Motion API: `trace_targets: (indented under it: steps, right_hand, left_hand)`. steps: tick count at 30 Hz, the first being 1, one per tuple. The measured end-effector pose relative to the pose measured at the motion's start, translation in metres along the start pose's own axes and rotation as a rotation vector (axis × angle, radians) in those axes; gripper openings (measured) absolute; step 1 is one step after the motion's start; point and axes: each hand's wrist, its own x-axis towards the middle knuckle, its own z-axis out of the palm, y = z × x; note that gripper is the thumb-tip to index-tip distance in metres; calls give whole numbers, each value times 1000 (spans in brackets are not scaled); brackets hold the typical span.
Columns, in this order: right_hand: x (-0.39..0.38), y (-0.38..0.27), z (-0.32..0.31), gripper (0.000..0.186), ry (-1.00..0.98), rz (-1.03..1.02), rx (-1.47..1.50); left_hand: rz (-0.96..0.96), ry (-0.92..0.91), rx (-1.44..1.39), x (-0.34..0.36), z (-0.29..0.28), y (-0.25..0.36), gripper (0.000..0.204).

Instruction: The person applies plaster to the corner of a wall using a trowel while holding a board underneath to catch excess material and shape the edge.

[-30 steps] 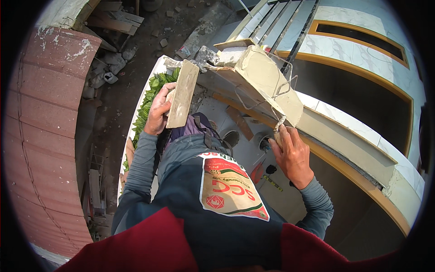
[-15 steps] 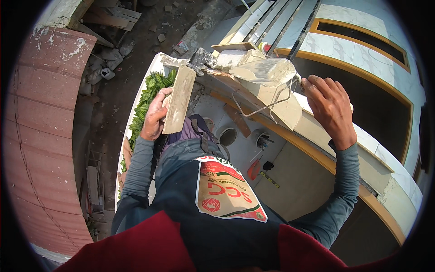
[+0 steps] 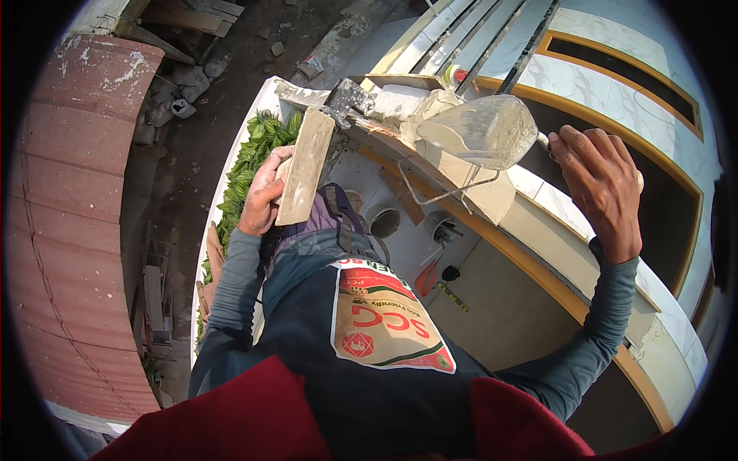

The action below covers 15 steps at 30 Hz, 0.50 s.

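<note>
My left hand (image 3: 261,196) grips a rectangular grey plasterer's float (image 3: 306,165) by its back, held upright at left of centre. My right hand (image 3: 596,184) is closed on the handle of a metal trowel (image 3: 480,131), whose blade, smeared with wet grey-beige mortar, is over a plastered ledge (image 3: 480,192). A bent metal wire (image 3: 470,187) sticks out below the blade. At the ledge's far end sit a white block (image 3: 396,102) and a dark, mortar-crusted lump (image 3: 346,100).
Artificial green leaves (image 3: 254,154) line a white edge at left, past which lie a rusty red roof (image 3: 84,230) and rubble-strewn ground (image 3: 192,169) far below. A tiled wall (image 3: 576,77) with yellow-framed openings stands right. Beneath are buckets (image 3: 384,223) and a spirit level (image 3: 453,298) on a floor.
My right hand has moved right and up from the ledge's lower end, bringing the trowel blade flat into view over the ledge. My left hand and float shifted slightly left.
</note>
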Motion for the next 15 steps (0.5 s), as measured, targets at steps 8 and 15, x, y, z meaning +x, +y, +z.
trace_targets:
  steps: [8,15]
  right_hand:
    - [22,4,8,25,-18,34,140]
    - [28,3,19,21,-27,-29,202]
  left_hand:
    - [-58,-5,10,-1,2,4,66]
    - [8,-7,17,-2,-3,-3,66]
